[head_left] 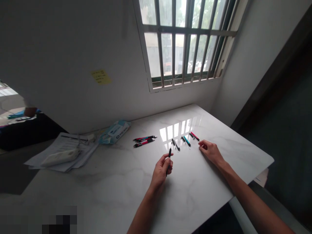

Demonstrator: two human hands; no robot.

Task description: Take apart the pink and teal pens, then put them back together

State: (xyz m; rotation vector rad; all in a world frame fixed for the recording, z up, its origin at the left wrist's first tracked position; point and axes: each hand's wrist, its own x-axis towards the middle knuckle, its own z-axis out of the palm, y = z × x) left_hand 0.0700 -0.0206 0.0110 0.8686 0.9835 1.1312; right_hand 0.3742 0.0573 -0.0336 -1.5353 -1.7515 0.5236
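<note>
Left hand (162,168) grips black pen (169,156).

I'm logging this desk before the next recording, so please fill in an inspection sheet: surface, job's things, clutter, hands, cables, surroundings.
Surface: glossy white marble-look table, window glare near its middle.
Job's things: black pen part in the left hand; pen parts laid out in a row, black, teal, pink; three whole pens in a cluster to their left.
Clutter: wet-wipes pack, paper stack with a white pouch on top.
Hands: left hand grips the black part; right hand rests on the table beside the pink piece.
Cables: nothing seen.
Surroundings: barred window, yellow sticky note on the wall.
</note>
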